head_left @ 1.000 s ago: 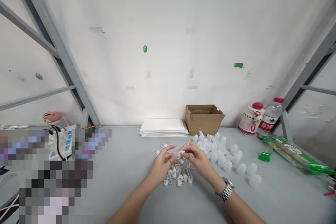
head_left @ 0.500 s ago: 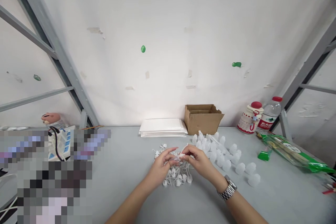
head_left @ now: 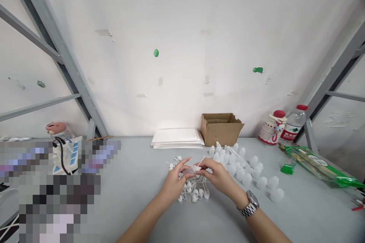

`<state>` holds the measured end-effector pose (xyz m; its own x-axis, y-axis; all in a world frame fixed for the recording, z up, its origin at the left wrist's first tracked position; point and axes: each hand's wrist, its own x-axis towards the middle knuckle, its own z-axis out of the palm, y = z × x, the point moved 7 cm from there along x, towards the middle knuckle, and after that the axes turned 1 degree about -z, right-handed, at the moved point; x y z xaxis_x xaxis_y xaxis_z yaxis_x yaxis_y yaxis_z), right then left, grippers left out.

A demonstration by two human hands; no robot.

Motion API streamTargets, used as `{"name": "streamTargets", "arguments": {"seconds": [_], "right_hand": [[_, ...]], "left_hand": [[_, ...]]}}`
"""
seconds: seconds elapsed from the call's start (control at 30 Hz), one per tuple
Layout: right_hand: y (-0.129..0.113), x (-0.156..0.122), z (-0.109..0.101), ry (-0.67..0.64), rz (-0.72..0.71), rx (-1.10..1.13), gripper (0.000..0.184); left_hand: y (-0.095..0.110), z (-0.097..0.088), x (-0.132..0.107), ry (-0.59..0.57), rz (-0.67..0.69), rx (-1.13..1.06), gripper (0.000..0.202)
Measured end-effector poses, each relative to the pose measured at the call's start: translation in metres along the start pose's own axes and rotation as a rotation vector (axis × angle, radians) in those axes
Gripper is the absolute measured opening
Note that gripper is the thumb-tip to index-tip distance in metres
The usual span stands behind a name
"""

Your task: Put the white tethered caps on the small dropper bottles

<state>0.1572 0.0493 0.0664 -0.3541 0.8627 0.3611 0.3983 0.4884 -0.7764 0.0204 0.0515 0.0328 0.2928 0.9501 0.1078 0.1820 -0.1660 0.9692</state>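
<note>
Two bare hands work together over a counter, the left hand (head_left: 173, 184) and the right hand (head_left: 219, 176) meeting at the fingertips on a small translucent plastic piece (head_left: 194, 169) held between them, with a thin white stem sticking up from it toward the right hand. Directly below lies a tangled heap of white caps with thin white tubes (head_left: 194, 193), the nearest thing to both hands, and the left hand's heel almost touches it. Just to the right stands a loose crowd of frosted plastic dropper bottles (head_left: 239, 169), spreading across the counter (head_left: 128, 201) toward the right, beside the right hand. A silver link wristwatch (head_left: 249, 205) circles the right wrist. Along the back of the counter, against a scuffed white wall (head_left: 176, 45), sit a stack of white flat mailers (head_left: 177, 138) and an open cardboard box (head_left: 219, 130). Farther right are a red-lidded decorated jar (head_left: 272, 128), a water bottle (head_left: 293, 125) with a red cap, and a green-printed plastic bag (head_left: 316, 167) lying flat. At left, a power strip (head_left: 67, 155) with black cords is partly hidden behind pixelated blur, and a pink pig-topped jar (head_left: 55, 129) stands behind it. Grey steel shelving uprights (head_left: 54, 41) frame the scene.
</note>
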Motion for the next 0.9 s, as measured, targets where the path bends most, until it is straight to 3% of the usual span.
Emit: {"name": "streamTargets", "arguments": {"seconds": [0.2,0.33,0.6,0.7,0.8,0.9], "right_hand": [[0.001,-0.001,0.0,-0.034,-0.035,0.027,0.01],[0.003,-0.001,0.001,-0.022,-0.007,0.032,0.012],[0.009,-0.001,0.005,0.053,0.105,-0.222,0.027],[0.011,0.0,0.005,0.019,0.112,-0.088,0.016],[0.009,0.001,0.004,-0.026,0.074,0.062,0.019],[0.01,0.001,0.005,-0.038,0.09,0.056,0.014]], "left_hand": [[-0.003,0.005,0.0,-0.107,-0.036,-0.121,0.051],[-0.006,0.007,0.002,-0.113,-0.061,-0.189,0.053],[0.002,0.003,-0.001,-0.055,0.04,0.084,0.054],[0.002,0.004,-0.002,-0.045,0.037,0.099,0.056],[0.003,0.004,-0.002,-0.046,0.036,0.081,0.057],[0.004,0.002,-0.002,-0.037,0.031,0.11,0.058]]}}
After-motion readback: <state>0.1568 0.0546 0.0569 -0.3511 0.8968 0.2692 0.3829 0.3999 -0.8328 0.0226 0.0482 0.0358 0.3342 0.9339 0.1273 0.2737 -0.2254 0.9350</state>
